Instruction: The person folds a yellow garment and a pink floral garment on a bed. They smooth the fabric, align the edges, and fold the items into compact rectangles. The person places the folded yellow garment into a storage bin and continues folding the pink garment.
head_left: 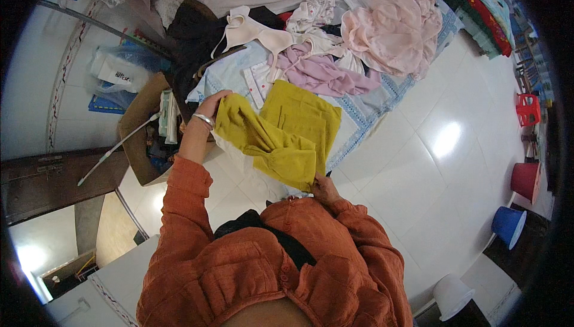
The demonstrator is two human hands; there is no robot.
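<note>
At the centre of the frame, one mustard-yellow garment (pixel 286 132) is held up between two hands, over the near edge of a bed covered by a pale blue patterned sheet (pixel 365 114). The left hand (pixel 209 107), at centre left and wearing a silver bangle, is closed around the garment's upper left corner; its fingertips are hidden behind the cloth. The right hand (pixel 324 188), at lower centre, is seen pinching the garment's lower corner, though most of its fingers are covered by the fabric. Whether the garment is a top or trousers cannot be made out, as it is folded and bunched. Both forearms are covered by orange sleeves.

On the bed, in the upper centre, a heap of clothing is recorded: one pale pink garment (pixel 391 25), one lilac garment (pixel 317 72), one cream bra (pixel 254 31), one dark garment (pixel 191 34). Further pieces in the heap overlap and cannot be counted reliably. The top of the heap is cut off by the frame edge.

At centre left, one open cardboard box (pixel 136 126) is noted, its contents partly hidden; one white rod (pixel 113 147) leans across it.

At the right edge, on the white tiled floor: one red stool (pixel 528 109), one red bucket (pixel 526 180), one blue bucket (pixel 508 225), and one white bucket (pixel 452 296) at lower right. The far-right objects are distorted and dim.
</note>
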